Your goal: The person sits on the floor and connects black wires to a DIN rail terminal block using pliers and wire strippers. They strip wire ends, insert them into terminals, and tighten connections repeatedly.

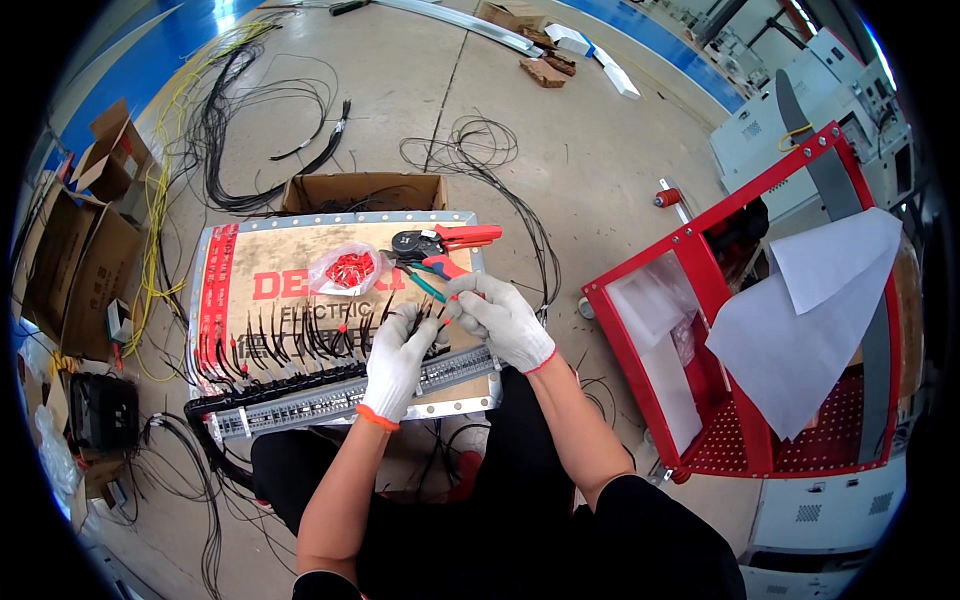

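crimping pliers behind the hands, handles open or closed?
Open. The crimping pliers lie flat on the panel; their two red handles spread apart toward the right.

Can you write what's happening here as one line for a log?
left hand: pinching black wire | right hand: fingers on same wire | below: terminal strip | nearby: crimping pliers, bag of red caps

Upright black wire ends [290,340] crowd the panel [280,290] left of both hands. Crimping pliers [440,245] and bag of red terminals [345,268] block the far side. Red cabinet [760,330] walls the right. Bare floor [600,150] beyond stays passable.
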Demonstrator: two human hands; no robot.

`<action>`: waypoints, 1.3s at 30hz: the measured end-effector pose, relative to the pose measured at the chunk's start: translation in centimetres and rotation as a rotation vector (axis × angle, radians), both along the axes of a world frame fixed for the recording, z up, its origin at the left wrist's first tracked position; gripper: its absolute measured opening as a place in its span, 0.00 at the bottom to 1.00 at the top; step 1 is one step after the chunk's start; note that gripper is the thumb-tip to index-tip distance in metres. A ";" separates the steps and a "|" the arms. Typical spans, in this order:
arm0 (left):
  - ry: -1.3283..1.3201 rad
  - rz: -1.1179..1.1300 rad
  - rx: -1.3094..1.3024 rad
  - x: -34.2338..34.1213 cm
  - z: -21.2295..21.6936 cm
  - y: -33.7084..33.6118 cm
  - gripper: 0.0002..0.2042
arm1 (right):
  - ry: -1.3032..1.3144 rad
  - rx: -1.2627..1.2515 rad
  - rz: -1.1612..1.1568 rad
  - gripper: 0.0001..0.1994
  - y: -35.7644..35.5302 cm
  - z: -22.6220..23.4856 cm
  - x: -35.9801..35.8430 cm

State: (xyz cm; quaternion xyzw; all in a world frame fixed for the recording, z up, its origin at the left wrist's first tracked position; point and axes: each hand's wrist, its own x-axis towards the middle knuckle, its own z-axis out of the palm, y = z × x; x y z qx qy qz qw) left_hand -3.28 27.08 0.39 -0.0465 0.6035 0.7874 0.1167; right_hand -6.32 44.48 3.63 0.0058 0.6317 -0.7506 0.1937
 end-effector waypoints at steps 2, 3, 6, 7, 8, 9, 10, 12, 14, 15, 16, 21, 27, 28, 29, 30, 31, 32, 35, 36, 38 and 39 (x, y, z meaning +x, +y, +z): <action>0.000 -0.010 -0.007 0.0 0.0 0.0 0.08 | 0.111 0.155 -0.009 0.09 -0.2 0.0 0.0; 0.000 -0.015 -0.010 -0.1 0.0 0.0 0.08 | 0.167 0.227 -0.004 0.09 -0.2 0.0 0.0; -0.017 -0.004 0.002 0.0 0.4 0.2 0.08 | 0.266 0.349 -0.037 0.08 -0.4 -0.3 -0.1; -0.018 -0.003 0.002 0.0 0.3 0.2 0.07 | 0.287 0.373 -0.054 0.08 -0.4 -0.5 -0.2; -0.020 -0.003 0.001 0.0 0.3 0.2 0.07 | 0.318 0.406 -0.047 0.08 -0.4 -0.5 -0.2; -0.021 -0.002 0.001 0.0 0.3 0.2 0.07 | 0.349 0.440 -0.040 0.07 -0.3 -0.6 -0.2; -0.016 -0.007 -0.010 0.0 0.2 0.1 0.07 | 0.380 0.473 -0.031 0.07 -0.3 -0.5 -0.3; -0.005 -0.016 -0.031 -0.1 0.2 0.0 0.07 | 0.516 0.541 -0.024 0.05 -0.5 0.2 -0.2; -0.001 -0.019 -0.029 0.0 -0.2 -0.2 0.07 | 0.655 0.624 -0.003 0.04 -0.4 0.5 -0.5; 0.000 -0.021 -0.028 0.0 -0.3 -0.2 0.07 | 0.726 0.672 0.014 0.05 -0.3 0.4 -0.7; -0.004 -0.027 -0.023 0.0 -0.1 -0.2 0.07 | 0.798 0.724 0.028 0.05 -0.1 0.4 -0.9; -0.045 -0.035 -0.034 0.1 0.4 -0.3 0.08 | 0.743 0.650 0.131 0.05 0.0 0.6 -0.9; -0.002 -0.037 -0.042 0.3 0.4 -0.3 0.09 | 0.531 0.444 0.079 0.08 -0.6 0.3 -0.3; -0.005 -0.030 -0.010 0.3 0.2 -0.2 0.09 | 0.424 0.361 0.054 0.09 -0.6 0.4 -0.3; -0.009 -0.023 0.022 0.3 0.1 0.0 0.09 | 0.304 0.275 0.007 0.11 -0.3 0.3 -0.4; -0.013 -0.016 0.054 0.3 0.1 0.1 0.09 | 0.184 0.190 -0.040 0.12 0.2 0.1 -0.7; -0.014 -0.024 0.041 0.4 0.2 0.0 0.09 | 0.062 0.100 -0.086 0.14 0.5 0.0 -0.8; -0.014 -0.032 0.027 0.4 0.4 -0.1 0.09 | 0.015 0.040 -0.083 0.14 0.5 0.0 -0.9; -0.048 -0.006 0.077 0.3 0.4 0.0 0.09 | -0.099 -0.105 -0.035 0.15 0.6 0.2 -0.9; -0.065 0.012 0.109 0.3 0.3 0.0 0.09 | -0.120 -0.131 0.008 0.15 0.7 0.1 -1.0; -0.062 -0.009 0.093 0.2 0.2 -0.1 0.09 | -0.106 -0.119 0.082 0.14 0.6 0.2 -1.1; -0.061 -0.019 0.085 0.2 0.2 -0.3 0.09 | -0.069 -0.081 0.113 0.14 0.5 0.5 -1.1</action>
